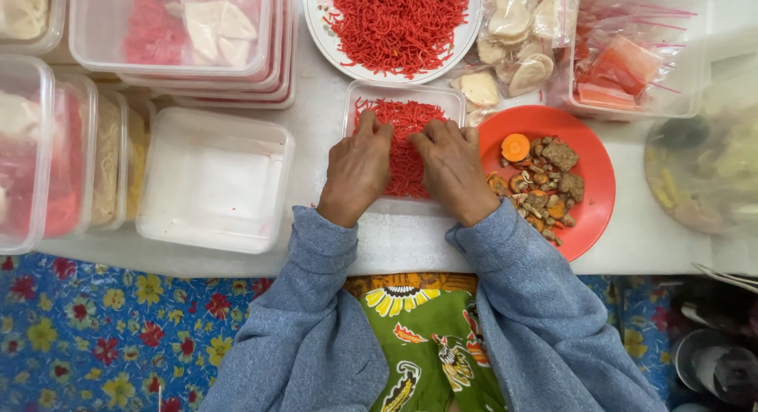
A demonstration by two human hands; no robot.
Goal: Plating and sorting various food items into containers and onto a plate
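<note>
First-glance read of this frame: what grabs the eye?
Dead centre, the left hand and right hand press flat into a clear plastic tub of bright red shredded strands. Straight above it sits a white plate heaped with the same red shreds. Just right of the hands, an orange-red plate carries chopped brown and orange pieces, including a carrot slice.

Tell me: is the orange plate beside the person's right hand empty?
No: the orange plate by the right hand holds a carrot slice and brown pieces.
</note>
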